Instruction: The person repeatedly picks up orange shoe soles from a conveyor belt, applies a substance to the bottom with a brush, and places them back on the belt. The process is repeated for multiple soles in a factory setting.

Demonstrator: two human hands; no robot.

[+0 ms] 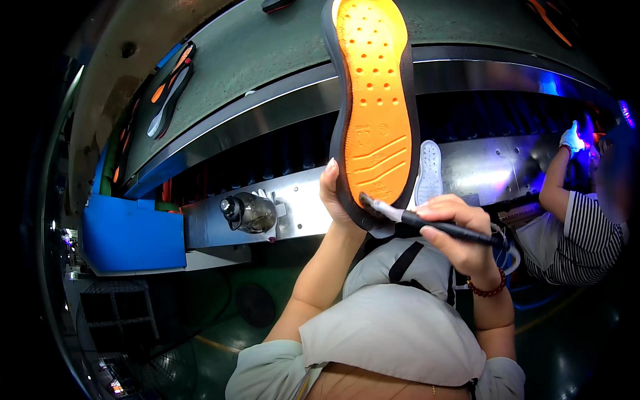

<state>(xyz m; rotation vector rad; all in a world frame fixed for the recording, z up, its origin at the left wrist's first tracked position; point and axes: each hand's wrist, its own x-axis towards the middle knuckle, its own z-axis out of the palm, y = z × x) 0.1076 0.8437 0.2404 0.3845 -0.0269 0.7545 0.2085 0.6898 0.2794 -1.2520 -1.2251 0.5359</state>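
Observation:
An orange and black shoe sole [379, 123] stands tilted up in front of me, its long side running away from me. My left hand [339, 203] grips its near left edge, the thumb on the rim and the other fingers hidden behind. In my right hand [467, 215] is a brush [395, 212] with a black handle and a pale ferrule, pinched between thumb and fingers. Its dark bristles touch the orange face near the sole's close end, by the left rim. Small holes dot the far part of that face, and raised lines cross the near part.
Beyond the sole runs a green conveyor belt [223, 70] carrying other soles [172, 100]. A metal ledge [313, 200] holds a dark bottle [252, 212] and a white insole [429, 173]. A blue box [137, 233] stands left. At right, a person in a striped shirt [590, 233] works, wearing a glove.

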